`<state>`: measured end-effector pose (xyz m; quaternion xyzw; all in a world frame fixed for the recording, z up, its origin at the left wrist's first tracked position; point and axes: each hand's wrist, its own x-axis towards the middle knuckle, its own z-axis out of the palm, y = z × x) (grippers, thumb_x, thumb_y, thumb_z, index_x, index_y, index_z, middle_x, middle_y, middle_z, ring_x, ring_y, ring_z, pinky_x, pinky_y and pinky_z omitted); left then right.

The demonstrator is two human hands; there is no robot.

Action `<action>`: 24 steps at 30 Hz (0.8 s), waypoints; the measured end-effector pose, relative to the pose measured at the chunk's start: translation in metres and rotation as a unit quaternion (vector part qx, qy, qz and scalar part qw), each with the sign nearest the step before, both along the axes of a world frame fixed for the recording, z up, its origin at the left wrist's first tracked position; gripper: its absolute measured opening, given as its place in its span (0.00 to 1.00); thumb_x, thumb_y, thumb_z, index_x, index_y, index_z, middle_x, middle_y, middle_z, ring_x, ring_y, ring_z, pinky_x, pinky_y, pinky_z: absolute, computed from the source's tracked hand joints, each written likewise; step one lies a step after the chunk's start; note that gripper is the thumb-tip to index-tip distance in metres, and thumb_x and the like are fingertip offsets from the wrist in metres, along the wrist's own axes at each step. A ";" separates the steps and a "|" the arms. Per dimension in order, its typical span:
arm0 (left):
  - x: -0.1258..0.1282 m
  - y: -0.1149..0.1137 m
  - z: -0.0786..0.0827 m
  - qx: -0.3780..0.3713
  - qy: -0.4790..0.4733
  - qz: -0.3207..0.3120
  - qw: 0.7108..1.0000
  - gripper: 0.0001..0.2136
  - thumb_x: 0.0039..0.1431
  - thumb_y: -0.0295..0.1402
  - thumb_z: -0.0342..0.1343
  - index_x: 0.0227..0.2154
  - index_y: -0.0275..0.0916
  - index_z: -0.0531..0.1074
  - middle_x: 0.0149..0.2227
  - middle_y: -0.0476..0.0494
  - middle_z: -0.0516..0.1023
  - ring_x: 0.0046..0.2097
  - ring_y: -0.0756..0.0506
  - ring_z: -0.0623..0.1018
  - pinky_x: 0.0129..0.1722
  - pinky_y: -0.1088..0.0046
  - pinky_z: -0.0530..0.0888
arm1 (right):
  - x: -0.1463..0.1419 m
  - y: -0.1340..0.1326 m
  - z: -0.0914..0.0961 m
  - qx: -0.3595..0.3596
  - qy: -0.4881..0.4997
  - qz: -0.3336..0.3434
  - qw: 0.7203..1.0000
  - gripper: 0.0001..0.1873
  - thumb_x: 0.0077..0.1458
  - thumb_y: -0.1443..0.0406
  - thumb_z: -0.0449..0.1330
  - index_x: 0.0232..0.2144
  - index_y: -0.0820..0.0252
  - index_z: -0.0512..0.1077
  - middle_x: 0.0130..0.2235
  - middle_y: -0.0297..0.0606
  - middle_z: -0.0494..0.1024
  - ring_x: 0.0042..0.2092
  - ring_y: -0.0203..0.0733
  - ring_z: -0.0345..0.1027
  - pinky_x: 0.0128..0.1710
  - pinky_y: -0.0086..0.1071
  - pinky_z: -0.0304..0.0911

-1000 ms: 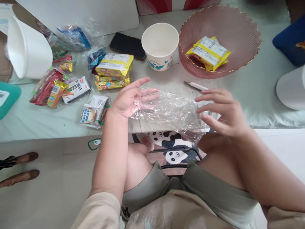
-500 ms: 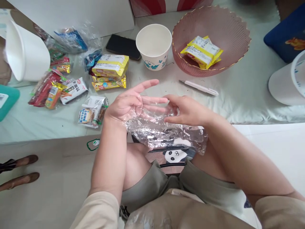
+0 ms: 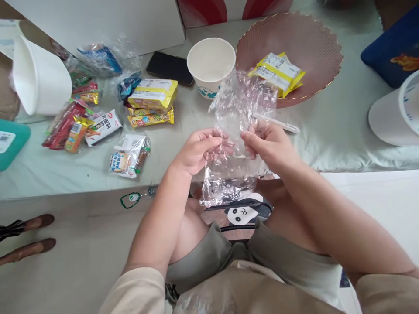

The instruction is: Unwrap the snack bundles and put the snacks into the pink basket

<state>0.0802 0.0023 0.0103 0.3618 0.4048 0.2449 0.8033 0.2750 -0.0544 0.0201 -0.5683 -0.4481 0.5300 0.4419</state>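
A crinkled clear plastic bag (image 3: pixel 244 102) spans the space between my hands, its upper part in front of the pink bowl's rim and its lower part hanging past the table edge. My left hand (image 3: pixel 204 150) pinches its left side, thumb over fingers. On the right side, my right hand (image 3: pixel 266 141) grips the film between thumb and curled fingers. Just behind that hand lies a white utility knife (image 3: pixel 291 127), partly covered by bag and fingers. Above the hands stands a white paper cup (image 3: pixel 209 65) with blue leaf print, beside the pink ribbed bowl (image 3: pixel 314 52) holding yellow snack packets (image 3: pixel 278 72).
Several wrapped snacks (image 3: pixel 152 93) lie to the left, near a black phone (image 3: pixel 170 68). A tipped white container (image 3: pixel 49 76) and a teal object (image 3: pixel 13 144) are at far left. A white tub (image 3: pixel 389 117) stands right. Another person's feet (image 3: pixel 42 246) show lower left.
Both hands have closed on the plastic bag, which was draped loosely with the left fingers spread. The bag is now raised and stretched upward, and the left hand has moved right.
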 end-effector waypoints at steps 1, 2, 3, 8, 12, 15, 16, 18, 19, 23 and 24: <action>0.000 0.000 -0.001 0.008 0.025 0.017 1.000 0.12 0.45 0.34 0.68 0.33 0.37 0.75 0.31 0.45 0.83 0.31 0.48 0.83 0.26 0.78 0.75 | -0.001 -0.001 0.000 0.001 -0.003 -0.001 1.000 0.26 0.55 0.45 0.69 0.26 0.54 0.63 0.19 0.27 0.68 0.18 0.28 0.57 0.19 0.29 0.55; -0.001 -0.001 -0.001 0.019 0.039 0.041 0.998 0.10 0.45 0.32 0.67 0.30 0.37 0.74 0.28 0.47 0.81 0.27 0.50 0.81 0.23 0.80 0.72 | -0.001 -0.001 -0.001 0.005 -0.005 -0.008 1.000 0.27 0.54 0.43 0.69 0.27 0.54 0.63 0.18 0.26 0.66 0.17 0.28 0.55 0.18 0.28 0.52; -0.002 -0.001 -0.002 0.030 0.042 0.069 0.996 0.09 0.45 0.31 0.66 0.29 0.37 0.73 0.25 0.49 0.80 0.25 0.52 0.79 0.21 0.82 0.70 | -0.001 -0.002 -0.001 0.013 -0.004 -0.022 1.000 0.28 0.53 0.41 0.68 0.28 0.54 0.64 0.17 0.24 0.64 0.17 0.28 0.54 0.17 0.28 0.51; -0.008 -0.012 -0.001 0.068 -0.019 0.115 0.991 0.26 0.48 0.41 0.71 0.50 0.46 0.72 0.31 0.51 0.83 0.32 0.48 0.84 0.33 0.74 0.79 | 0.002 -0.004 -0.011 0.062 -0.018 -0.075 0.995 0.31 0.54 0.38 0.65 0.47 0.52 0.69 0.21 0.25 0.68 0.19 0.34 0.61 0.18 0.31 0.58; -0.006 -0.028 0.005 0.134 0.005 0.079 0.988 0.50 0.49 0.40 0.74 0.70 0.58 0.51 0.38 0.50 0.85 0.37 0.43 0.86 0.47 0.63 0.81 | 0.005 -0.008 -0.017 0.086 -0.088 -0.039 0.992 0.39 0.62 0.38 0.58 0.68 0.44 0.57 0.31 0.32 0.78 0.24 0.40 0.70 0.27 0.39 0.70; -0.004 -0.034 0.007 0.192 0.045 0.144 0.970 0.49 0.53 0.42 0.72 0.71 0.59 0.48 0.45 0.48 0.84 0.41 0.43 0.85 0.50 0.62 0.78 | 0.006 -0.012 -0.015 0.116 -0.123 -0.049 0.984 0.42 0.65 0.39 0.53 0.73 0.39 0.45 0.38 0.36 0.82 0.26 0.41 0.72 0.31 0.41 0.71; -0.005 -0.034 0.007 0.204 0.059 0.156 0.965 0.47 0.54 0.43 0.71 0.71 0.59 0.49 0.48 0.47 0.84 0.44 0.42 0.85 0.51 0.61 0.78 | 0.006 -0.013 -0.014 0.128 -0.129 -0.054 0.982 0.41 0.66 0.39 0.52 0.74 0.38 0.44 0.40 0.37 0.83 0.27 0.41 0.72 0.32 0.42 0.72; -0.008 -0.035 0.006 0.214 0.085 0.153 0.961 0.43 0.56 0.45 0.69 0.70 0.58 0.52 0.52 0.45 0.82 0.50 0.39 0.84 0.53 0.59 0.77 | 0.006 -0.016 -0.011 0.153 -0.135 -0.050 0.978 0.40 0.65 0.41 0.54 0.73 0.38 0.47 0.43 0.38 0.82 0.30 0.42 0.74 0.37 0.43 0.73; -0.010 -0.035 0.005 0.216 0.096 0.144 0.961 0.40 0.57 0.45 0.68 0.69 0.57 0.54 0.52 0.44 0.82 0.53 0.38 0.83 0.53 0.58 0.76 | 0.007 -0.018 -0.010 0.169 -0.135 -0.039 0.976 0.40 0.64 0.41 0.57 0.71 0.38 0.51 0.44 0.38 0.82 0.33 0.43 0.75 0.39 0.44 0.74; -0.019 -0.037 0.002 0.265 0.142 0.133 0.944 0.31 0.58 0.45 0.67 0.62 0.53 0.65 0.45 0.45 0.85 0.62 0.37 0.76 0.58 0.56 0.73 | 0.008 -0.020 -0.009 0.228 -0.140 0.005 0.963 0.31 0.60 0.47 0.65 0.62 0.43 0.66 0.45 0.39 0.80 0.41 0.47 0.76 0.47 0.46 0.74; -0.021 -0.037 0.002 0.289 0.154 0.141 0.934 0.29 0.57 0.45 0.68 0.61 0.53 0.67 0.44 0.45 0.85 0.65 0.37 0.73 0.61 0.54 0.71 | 0.008 -0.020 -0.010 0.234 -0.148 -0.003 0.961 0.26 0.60 0.49 0.65 0.58 0.45 0.70 0.44 0.38 0.80 0.42 0.47 0.76 0.48 0.47 0.73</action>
